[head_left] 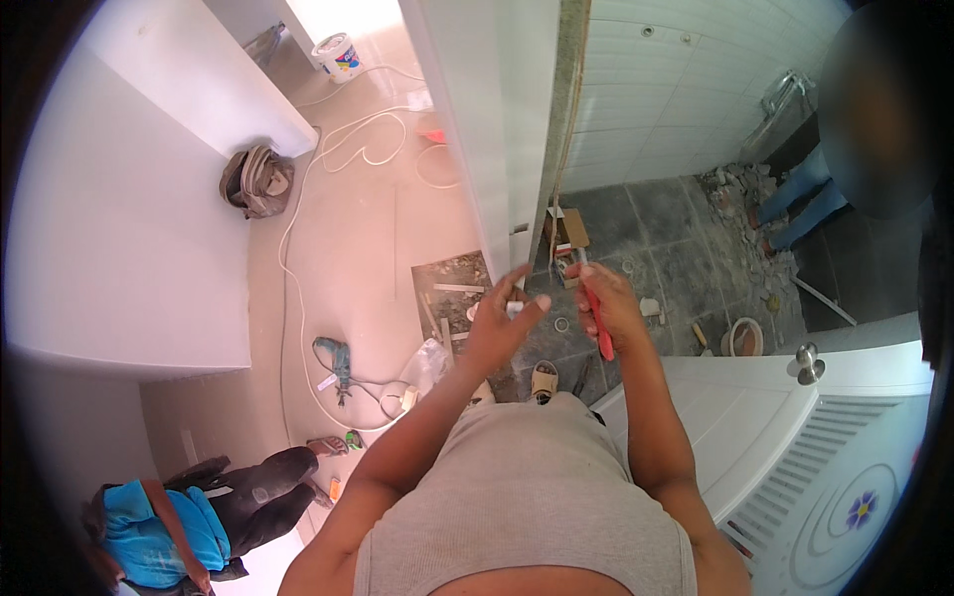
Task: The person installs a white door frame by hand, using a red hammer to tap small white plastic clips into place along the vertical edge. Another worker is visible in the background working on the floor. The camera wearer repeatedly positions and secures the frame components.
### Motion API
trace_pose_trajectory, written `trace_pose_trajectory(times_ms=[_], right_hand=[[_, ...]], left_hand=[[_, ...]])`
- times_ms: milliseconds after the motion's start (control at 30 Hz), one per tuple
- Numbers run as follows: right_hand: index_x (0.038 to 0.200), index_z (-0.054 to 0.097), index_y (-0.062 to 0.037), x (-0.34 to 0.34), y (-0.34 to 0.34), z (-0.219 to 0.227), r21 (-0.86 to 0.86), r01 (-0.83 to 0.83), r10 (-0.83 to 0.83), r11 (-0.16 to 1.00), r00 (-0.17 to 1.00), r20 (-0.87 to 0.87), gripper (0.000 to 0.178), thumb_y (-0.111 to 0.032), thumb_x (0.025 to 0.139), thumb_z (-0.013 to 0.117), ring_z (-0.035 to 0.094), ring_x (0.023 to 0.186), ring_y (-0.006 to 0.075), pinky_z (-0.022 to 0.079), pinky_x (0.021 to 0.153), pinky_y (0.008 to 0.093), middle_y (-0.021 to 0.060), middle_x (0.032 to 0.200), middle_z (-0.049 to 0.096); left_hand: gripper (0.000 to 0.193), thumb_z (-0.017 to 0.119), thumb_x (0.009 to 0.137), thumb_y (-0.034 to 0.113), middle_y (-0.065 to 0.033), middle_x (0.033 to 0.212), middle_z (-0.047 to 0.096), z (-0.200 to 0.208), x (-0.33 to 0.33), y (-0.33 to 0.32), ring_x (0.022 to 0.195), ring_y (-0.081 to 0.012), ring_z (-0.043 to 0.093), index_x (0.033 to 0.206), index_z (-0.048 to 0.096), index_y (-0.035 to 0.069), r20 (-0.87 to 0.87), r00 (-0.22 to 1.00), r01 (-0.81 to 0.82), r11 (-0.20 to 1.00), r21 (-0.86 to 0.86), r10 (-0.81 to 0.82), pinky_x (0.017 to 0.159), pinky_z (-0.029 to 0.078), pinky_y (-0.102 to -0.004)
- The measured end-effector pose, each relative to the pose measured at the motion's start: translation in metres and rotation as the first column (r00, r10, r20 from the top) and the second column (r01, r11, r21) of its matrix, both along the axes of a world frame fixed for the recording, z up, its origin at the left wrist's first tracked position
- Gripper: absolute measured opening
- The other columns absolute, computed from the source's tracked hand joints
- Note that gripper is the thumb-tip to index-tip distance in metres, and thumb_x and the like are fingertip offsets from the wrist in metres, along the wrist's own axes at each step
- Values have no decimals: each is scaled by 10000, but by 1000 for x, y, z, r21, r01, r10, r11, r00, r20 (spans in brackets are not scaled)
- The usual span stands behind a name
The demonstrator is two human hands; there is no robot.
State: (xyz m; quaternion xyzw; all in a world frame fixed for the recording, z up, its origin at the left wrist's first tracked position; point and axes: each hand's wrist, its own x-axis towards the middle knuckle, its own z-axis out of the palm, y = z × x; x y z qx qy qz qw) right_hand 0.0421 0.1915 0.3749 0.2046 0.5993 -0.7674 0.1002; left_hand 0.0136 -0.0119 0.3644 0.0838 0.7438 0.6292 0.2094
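My right hand is closed around a tool with a red handle. Its thin pale end points away from me, and I cannot tell its exact kind. To its left, my left hand has its fingers curved and apart. It is beside the lower part of a white door panel or jamb; whether it touches that is unclear. A small white piece shows by the fingers, and I cannot tell if it is held. Beyond my hands, an open cardboard box with small items lies on the grey tiles.
A white door with a round knob stands at right. Near a bucket and rubble is a person in jeans. At left are a teal power drill, cables, a bag and another person in blue.
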Motion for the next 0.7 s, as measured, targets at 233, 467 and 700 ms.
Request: trace_pose_trajectory(times_ms=[233,467,700], right_hand=[[1155,622,2,45,39,-49,-52,216,-211,975,973,93,416,-393,1048,551,445,375,102,356,329,266,5,671,524],[1171,630,-14,53,69,-69,-37,238,-232,970,965,121,366,-340,1009,590,492,428,122,388,377,288,15,692,553],[1316,598,-49,15,40,-64,522,-43,119,852,986,-114,468,-381,987,609,659,682,253,549,663,360,97,853,675]], left_hand=[[983,777,894,298,-91,873,636,3,-26,53,765,-162,612,1587,190,-78,-132,986,-91,989,116,106,736,518,-316],[998,773,883,355,-201,891,680,-12,-25,61,715,-324,685,1576,194,-72,-424,905,-180,872,-456,-35,699,555,-412],[1053,795,853,369,-219,950,717,-74,-6,14,880,-382,731,1632,151,73,-383,916,-95,860,-502,-122,803,574,-470]])
